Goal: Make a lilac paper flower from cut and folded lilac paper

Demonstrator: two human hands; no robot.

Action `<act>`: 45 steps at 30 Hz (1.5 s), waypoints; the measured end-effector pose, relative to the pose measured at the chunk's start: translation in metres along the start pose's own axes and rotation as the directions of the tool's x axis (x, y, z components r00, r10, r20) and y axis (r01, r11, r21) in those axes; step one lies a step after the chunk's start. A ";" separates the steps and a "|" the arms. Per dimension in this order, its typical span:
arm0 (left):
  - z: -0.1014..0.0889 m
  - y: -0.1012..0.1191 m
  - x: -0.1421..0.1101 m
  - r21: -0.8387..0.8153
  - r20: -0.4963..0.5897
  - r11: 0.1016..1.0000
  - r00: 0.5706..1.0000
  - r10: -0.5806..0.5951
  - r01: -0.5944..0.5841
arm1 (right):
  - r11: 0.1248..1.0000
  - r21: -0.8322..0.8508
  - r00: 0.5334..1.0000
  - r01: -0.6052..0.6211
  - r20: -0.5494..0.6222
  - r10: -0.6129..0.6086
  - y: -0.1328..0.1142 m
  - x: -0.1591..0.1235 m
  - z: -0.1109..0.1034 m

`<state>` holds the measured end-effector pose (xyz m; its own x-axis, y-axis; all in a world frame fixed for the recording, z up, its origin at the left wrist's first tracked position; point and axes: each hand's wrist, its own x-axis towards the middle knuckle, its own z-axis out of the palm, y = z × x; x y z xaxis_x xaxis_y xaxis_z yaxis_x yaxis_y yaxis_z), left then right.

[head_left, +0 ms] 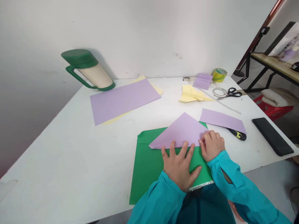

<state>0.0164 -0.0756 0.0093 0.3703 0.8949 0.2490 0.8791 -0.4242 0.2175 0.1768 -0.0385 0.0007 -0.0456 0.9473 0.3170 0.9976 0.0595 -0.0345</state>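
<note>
2 hands (179, 166) press 1 triangular purple paper (181, 130).

Wall (144, 37): white, scuffed and marked low down. Table (58, 155): white top, set against it. Floor (271, 177): grey. At right: wooden-topped bench (273, 63), black metal frame; red stool (274, 110), folded cloth (279, 97) on top. Light: soft, even.

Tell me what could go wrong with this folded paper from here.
The folded purple paper might skew if the right hand pulls its corner while the left hand presses its lower edge. The green sheet beneath could shift with it. The black-and-yellow tool, apparently a cutter, lies partly under the purple strip; reaching there might risk a nick.
</note>
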 end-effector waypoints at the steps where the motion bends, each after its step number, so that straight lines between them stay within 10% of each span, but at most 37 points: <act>1: 0.000 0.000 0.000 0.004 0.001 1.000 1.000 0.000 0.000 | 1.000 -0.003 0.999 0.011 -0.031 -0.011 -0.001 -0.001 0.000; 6: 0.005 -0.001 -0.001 0.033 -0.033 0.999 0.999 0.009 -0.008 | 0.963 0.046 0.939 0.266 -0.237 -0.248 -0.004 -0.010 0.002; 15: 0.002 -0.008 -0.005 0.034 0.013 0.998 0.999 0.050 -0.050 | 0.921 0.123 0.923 0.370 -0.165 -0.349 -0.004 -0.018 -0.006; 25: 0.003 -0.012 -0.004 0.052 -0.024 0.995 0.996 0.088 -0.087 | 0.945 0.086 0.947 0.315 -0.094 -0.307 -0.001 -0.037 -0.010; 36: 0.001 -0.095 -0.037 0.254 -0.099 0.957 0.980 0.171 -0.142 | 0.981 -0.034 0.970 0.190 -0.151 -0.193 0.036 -0.049 -0.002; 45: 0.003 -0.117 -0.040 0.264 -0.036 0.943 0.974 0.222 -0.205 | 0.972 -0.116 0.967 0.204 -0.133 -0.219 0.068 -0.052 0.000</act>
<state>-0.0998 -0.0613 -0.0289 0.5450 0.7728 0.3251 0.8319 -0.5467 -0.0951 0.2472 -0.0837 -0.0177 -0.2555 0.8607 0.4403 0.9664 0.2149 0.1407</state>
